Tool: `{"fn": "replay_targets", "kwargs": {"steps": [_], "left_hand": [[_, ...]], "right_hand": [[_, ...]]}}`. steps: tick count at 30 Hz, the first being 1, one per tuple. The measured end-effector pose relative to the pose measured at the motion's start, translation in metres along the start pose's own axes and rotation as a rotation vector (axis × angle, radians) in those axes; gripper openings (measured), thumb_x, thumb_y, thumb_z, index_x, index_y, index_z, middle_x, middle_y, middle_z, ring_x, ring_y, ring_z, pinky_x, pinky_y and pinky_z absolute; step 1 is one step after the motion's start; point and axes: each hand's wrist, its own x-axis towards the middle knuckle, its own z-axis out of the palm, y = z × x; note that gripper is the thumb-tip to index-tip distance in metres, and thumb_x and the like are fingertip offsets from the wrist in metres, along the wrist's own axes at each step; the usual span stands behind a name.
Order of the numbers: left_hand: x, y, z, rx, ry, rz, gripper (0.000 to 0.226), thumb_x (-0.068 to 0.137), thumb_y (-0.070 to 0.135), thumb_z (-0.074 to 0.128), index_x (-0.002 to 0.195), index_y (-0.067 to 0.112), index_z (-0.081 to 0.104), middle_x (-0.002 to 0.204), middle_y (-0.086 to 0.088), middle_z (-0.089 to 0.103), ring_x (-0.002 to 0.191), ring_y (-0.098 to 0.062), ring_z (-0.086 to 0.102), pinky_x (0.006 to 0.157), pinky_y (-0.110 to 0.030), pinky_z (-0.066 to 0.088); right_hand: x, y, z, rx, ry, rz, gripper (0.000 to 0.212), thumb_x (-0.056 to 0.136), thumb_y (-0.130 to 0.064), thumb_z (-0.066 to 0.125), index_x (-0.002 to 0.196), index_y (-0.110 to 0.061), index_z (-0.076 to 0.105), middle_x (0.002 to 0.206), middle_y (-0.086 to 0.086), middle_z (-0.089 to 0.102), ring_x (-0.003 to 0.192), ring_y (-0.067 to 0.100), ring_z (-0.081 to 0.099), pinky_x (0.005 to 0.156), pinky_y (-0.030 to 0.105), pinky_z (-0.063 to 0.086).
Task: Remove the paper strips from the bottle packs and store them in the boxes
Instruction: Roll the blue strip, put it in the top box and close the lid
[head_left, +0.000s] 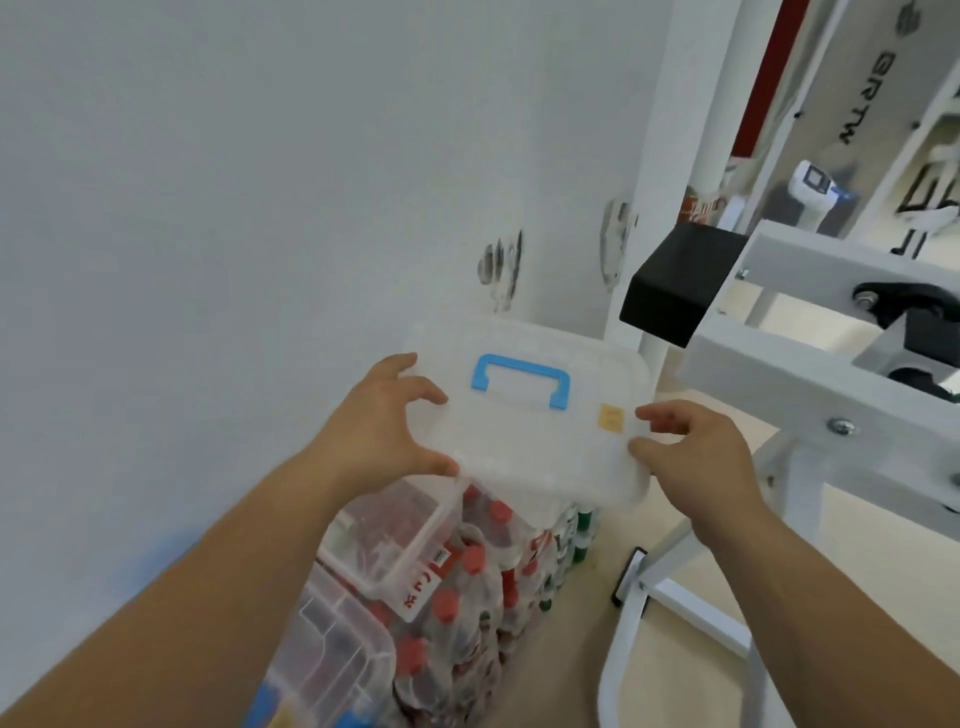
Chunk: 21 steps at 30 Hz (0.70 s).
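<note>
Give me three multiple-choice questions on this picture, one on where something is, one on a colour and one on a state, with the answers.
1. Where is the clear lid?
A. Flat on the floor.
B. Held up over the bottle packs.
C. Hung on the wall.

2. What colour is the lid's handle?
A. Red.
B. Green.
C. Blue.

3. What is the left hand doing?
A. Gripping the lid's edge.
B. Hanging empty.
C. Holding a bottle.

Answers:
1 B: the left hand and the right hand hold it above the red-capped packs.
2 C: the handle is plainly light blue.
3 A: thumb and fingers curl round the lid's left edge.
</note>
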Motion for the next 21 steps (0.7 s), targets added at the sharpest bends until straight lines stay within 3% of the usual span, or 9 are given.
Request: {"fn": "replay_targets", "kwargs": {"steps": [3, 8, 13, 16, 18, 21], "left_hand": [[0.023, -0.024, 0.0, -0.011, -0.037, 0.057, 0.079, 0.046, 0.055, 0.093, 0.116, 0.045, 0.06, 0.158, 0.014, 0.026, 0.143, -0.011, 0.032, 0.114, -0.033, 0.033], [0.057, -0.046, -0.003, -0.024, -0.123, 0.111, 0.077, 0.048, 0.052, 0.094, 0.117, 0.045, 0.06, 0.154, 0.015, 0.033, 0.136, -0.008, 0.039, 0.111, -0.029, 0.033], [0.075, -0.056, -0.003, -0.158, -0.145, 0.116, 0.064, 0.057, 0.032, 0.096, 0.113, 0.04, 0.065, 0.149, 0.016, 0.041, 0.128, -0.004, 0.043, 0.106, -0.026, 0.035], [0.078, -0.058, -0.001, -0.22, -0.139, 0.127, 0.052, 0.07, 0.015, 0.086, 0.111, 0.039, 0.066, 0.149, 0.014, 0.043, 0.131, -0.009, 0.044, 0.102, -0.026, 0.034], [0.079, -0.059, 0.005, -0.199, -0.145, 0.127, 0.043, 0.075, 0.022, 0.081, 0.111, 0.04, 0.065, 0.153, 0.012, 0.04, 0.138, -0.01, 0.038, 0.11, -0.03, 0.032], [0.082, -0.055, 0.018, -0.112, -0.056, 0.082, 0.043, 0.073, 0.061, 0.072, 0.111, 0.041, 0.064, 0.154, 0.009, 0.042, 0.15, -0.011, 0.021, 0.122, -0.046, 0.018]], "right_hand": [[-0.002, -0.001, 0.016, 0.032, 0.035, 0.041, 0.032, 0.081, -0.01, 0.077, 0.105, -0.03, 0.071, 0.111, -0.001, 0.067, 0.099, 0.019, 0.064, 0.091, 0.047, 0.058], [-0.005, 0.003, 0.032, 0.073, 0.063, 0.082, 0.036, 0.082, -0.015, 0.081, 0.117, -0.022, 0.071, 0.107, -0.008, 0.065, 0.101, 0.019, 0.066, 0.094, 0.047, 0.058], [-0.008, 0.004, 0.039, 0.102, 0.101, 0.113, 0.037, 0.083, -0.02, 0.081, 0.119, -0.021, 0.071, 0.116, -0.004, 0.067, 0.103, 0.022, 0.067, 0.093, 0.043, 0.058], [-0.009, 0.006, 0.043, 0.106, 0.101, 0.107, 0.036, 0.083, -0.023, 0.082, 0.117, -0.023, 0.071, 0.111, -0.007, 0.067, 0.099, 0.017, 0.067, 0.091, 0.038, 0.058], [-0.008, 0.009, 0.045, 0.105, 0.119, 0.097, 0.035, 0.081, -0.026, 0.084, 0.114, -0.025, 0.073, 0.11, -0.009, 0.067, 0.098, 0.012, 0.064, 0.089, 0.034, 0.055], [-0.008, 0.012, 0.046, 0.109, 0.132, 0.086, 0.032, 0.078, -0.033, 0.085, 0.108, -0.031, 0.075, 0.106, -0.012, 0.069, 0.087, 0.013, 0.063, 0.082, 0.033, 0.055]]}}
